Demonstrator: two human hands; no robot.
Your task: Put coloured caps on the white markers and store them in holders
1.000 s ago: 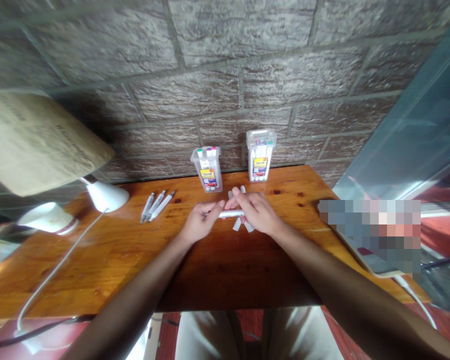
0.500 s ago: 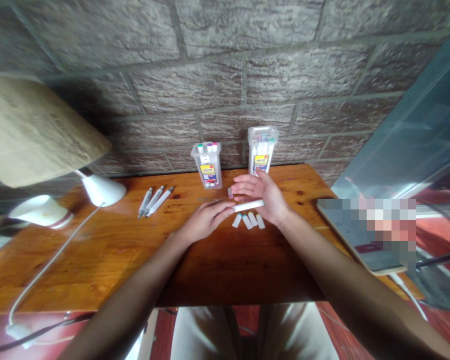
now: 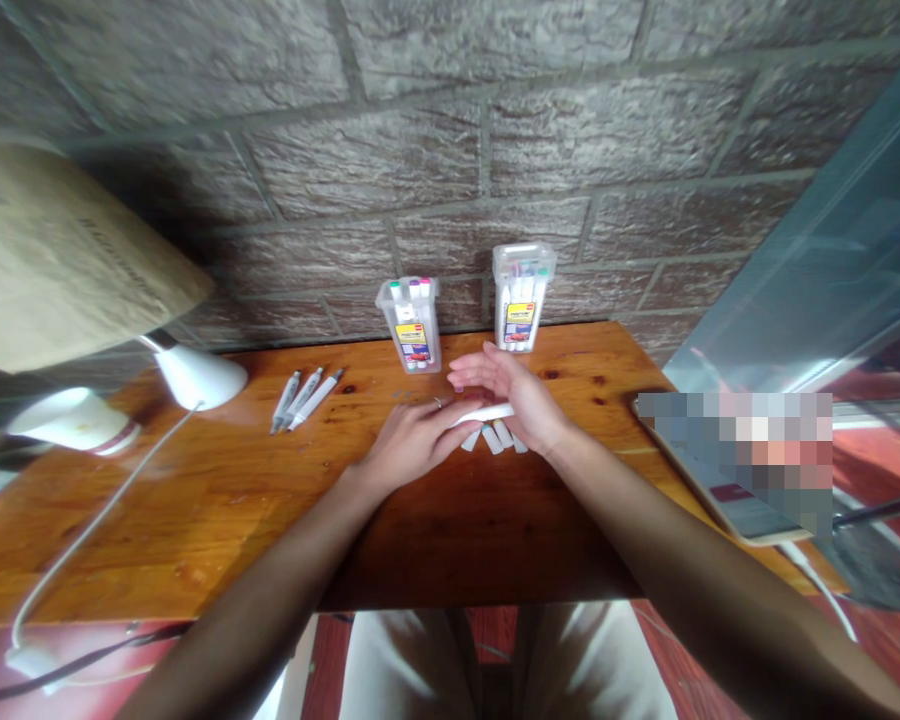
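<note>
My left hand (image 3: 414, 442) is closed around a white marker (image 3: 490, 412), which lies nearly level and points right. The marker's far end meets the palm side of my right hand (image 3: 526, 402), whose fingers are stretched out and curve slightly to the left. Just below the marker, several short white caps (image 3: 493, 438) with coloured ends lie on the wooden table (image 3: 270, 520); my hands and the marker partly cover them. A small pinkish piece shows under my right fingertips, mostly hidden.
Two clear marker boxes, a left one (image 3: 412, 330) and a right one (image 3: 521, 300), stand by the brick wall. Three grey-white markers (image 3: 304, 400) lie to the left. Farther left are a lamp (image 3: 199, 378) and a paper cup (image 3: 75, 420). A tablet (image 3: 720, 480) rests at the right edge.
My left hand has pushed the marker a little to the right, against my right palm, and less of the marker shows. The view has shifted slightly.
</note>
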